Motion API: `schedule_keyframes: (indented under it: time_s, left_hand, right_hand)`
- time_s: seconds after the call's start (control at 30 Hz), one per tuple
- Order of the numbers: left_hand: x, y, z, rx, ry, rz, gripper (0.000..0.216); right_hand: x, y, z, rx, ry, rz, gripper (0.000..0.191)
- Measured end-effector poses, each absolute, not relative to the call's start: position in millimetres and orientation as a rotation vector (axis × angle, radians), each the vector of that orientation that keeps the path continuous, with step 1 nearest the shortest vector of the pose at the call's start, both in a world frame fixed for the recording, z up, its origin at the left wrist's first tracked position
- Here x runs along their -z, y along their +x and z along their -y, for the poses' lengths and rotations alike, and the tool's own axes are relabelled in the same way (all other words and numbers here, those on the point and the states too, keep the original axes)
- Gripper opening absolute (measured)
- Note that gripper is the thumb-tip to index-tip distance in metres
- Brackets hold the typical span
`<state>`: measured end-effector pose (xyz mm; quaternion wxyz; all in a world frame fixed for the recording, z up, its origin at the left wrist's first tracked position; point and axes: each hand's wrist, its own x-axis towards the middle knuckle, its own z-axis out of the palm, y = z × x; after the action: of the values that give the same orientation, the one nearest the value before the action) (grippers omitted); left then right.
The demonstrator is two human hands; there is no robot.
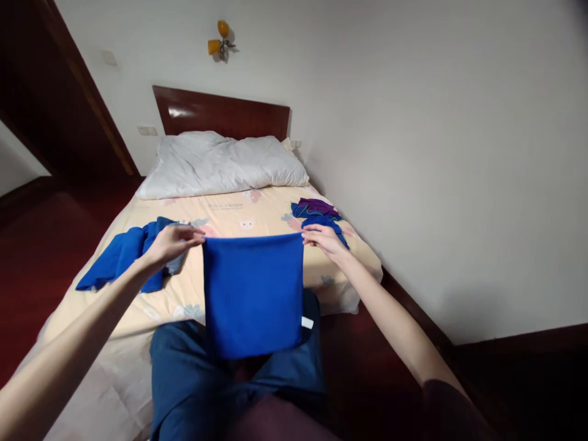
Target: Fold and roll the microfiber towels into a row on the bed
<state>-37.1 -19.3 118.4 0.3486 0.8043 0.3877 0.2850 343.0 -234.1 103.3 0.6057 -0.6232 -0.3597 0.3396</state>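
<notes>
A bright blue cloth [253,294] hangs folded in front of me over the foot of the bed. My left hand [173,242] pinches its top left corner, fingers closed on the fabric. At the top right corner my right hand [323,240] pinches the cloth the same way. A small white tag shows at the cloth's lower right edge. Below the cloth lie my legs in dark blue trousers [193,380].
The bed [229,214] has a pale patterned sheet and white pillows [220,162] at a dark wood headboard. A heap of blue clothes [122,254] lies on its left, a purple and blue pile [318,211] on its right. White wall close on the right.
</notes>
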Motion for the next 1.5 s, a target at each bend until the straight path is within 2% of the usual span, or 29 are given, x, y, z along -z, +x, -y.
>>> schedule_keyframes:
  time_s: [0.2, 0.3, 0.37, 0.43, 0.53, 0.67, 0.77, 0.93, 1.13, 1.5]
  left_hand:
    - [-118, 19, -24, -1.091, 2.0, -1.015, 0.064]
    - [-112, 17, -26, -1.326, 2.078, -0.98, 0.055]
    - [-91, 7, -22, -1.405, 2.145, -0.991, 0.045]
    - [-53, -6, -17, -1.373, 2.201, -1.038, 0.038]
    - [26, -21, -4, -1.13, 2.232, -1.121, 0.034]
    - [129, -31, 29, -0.695, 2.114, -1.289, 0.045]
    - [175, -33, 49, -0.458, 1.895, -1.393, 0.053]
    - [194, -29, 56, -0.573, 1.632, -1.495, 0.051]
    - [196, -39, 64, -0.649, 1.634, -1.455, 0.051]
    - [208, -66, 86, -0.688, 1.632, -1.433, 0.053]
  right_hand:
    - [-90, 362, 159, -0.49, -1.347, 0.786, 0.041]
    - [-77, 369, 152, -0.338, -1.23, 0.884, 0.045]
    - [-51, 372, 155, -0.299, -1.216, 0.916, 0.045]
    - [-9, 370, 160, -0.304, -1.25, 0.913, 0.043]
    - [73, 356, 171, -0.437, -1.379, 0.879, 0.039]
    - [171, 325, 194, -0.649, -1.604, 0.722, 0.034]
    - [210, 309, 207, -0.723, -1.659, 0.649, 0.034]
    - [226, 308, 207, -0.75, -1.669, 0.545, 0.04]
    - [225, 309, 217, -0.783, -1.673, 0.491, 0.046]
    - [222, 311, 238, -0.926, -1.767, 0.762, 0.025]
